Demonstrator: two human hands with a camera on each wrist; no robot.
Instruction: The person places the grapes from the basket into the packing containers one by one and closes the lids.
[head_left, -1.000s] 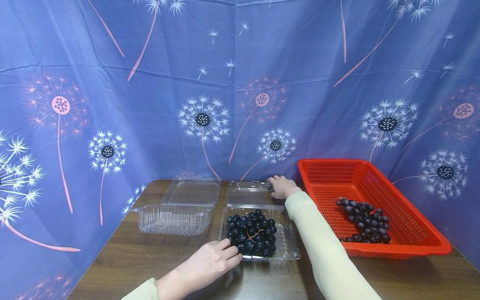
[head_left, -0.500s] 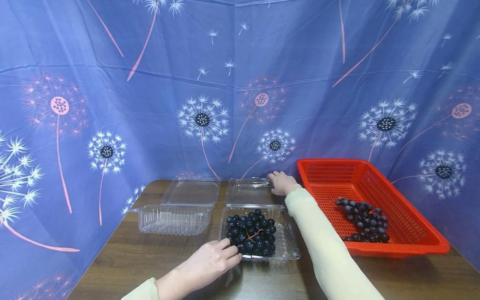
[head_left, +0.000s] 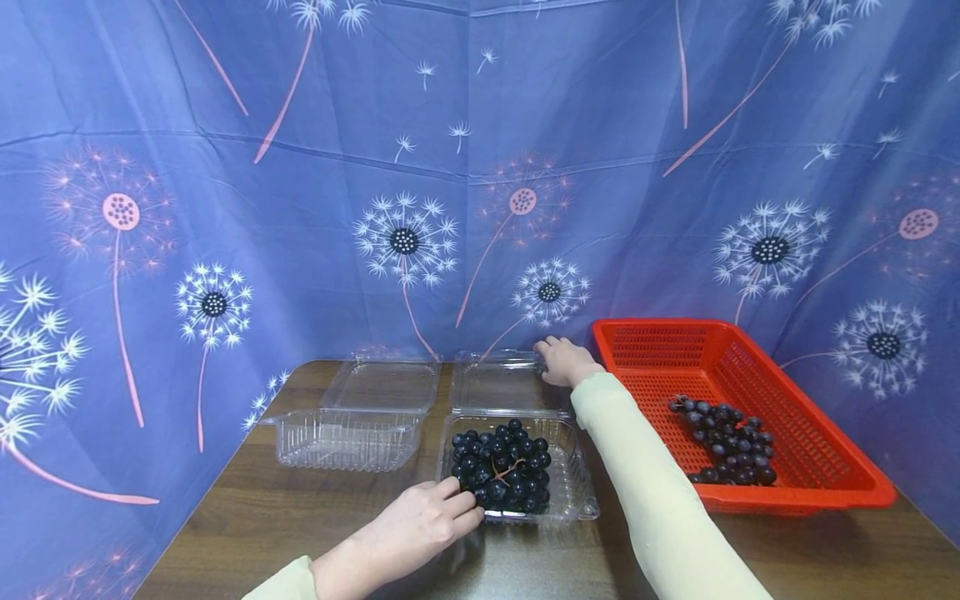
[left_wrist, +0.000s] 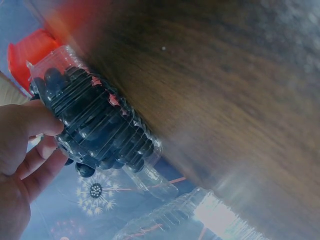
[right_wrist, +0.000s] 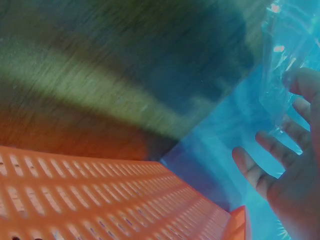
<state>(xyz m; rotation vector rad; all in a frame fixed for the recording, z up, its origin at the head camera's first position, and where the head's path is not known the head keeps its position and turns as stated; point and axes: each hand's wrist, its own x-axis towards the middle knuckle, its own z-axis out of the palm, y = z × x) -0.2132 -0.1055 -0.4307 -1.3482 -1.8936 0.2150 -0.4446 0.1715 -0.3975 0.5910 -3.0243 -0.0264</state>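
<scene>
A clear plastic clamshell container holds a bunch of dark grapes with a brown stem on top. My left hand grips its near left corner. In the left wrist view the thumb presses the ribbed outer wall, with the other fingers at the rim. The container's lid is folded back at the far side, its far edge tilted up a little. My right hand pinches the lid's right edge; in the right wrist view the thumb lies against the clear plastic and the outer fingers are spread.
A second clear container stands open to the left, its lid laid back. At the right, a red plastic basket holds more grapes. A blue dandelion-print cloth hangs behind the wooden table.
The lid's far edge has risen slightly, and my right hand has moved up a little with it. My left hand and the grapes in the container have stayed in place.
</scene>
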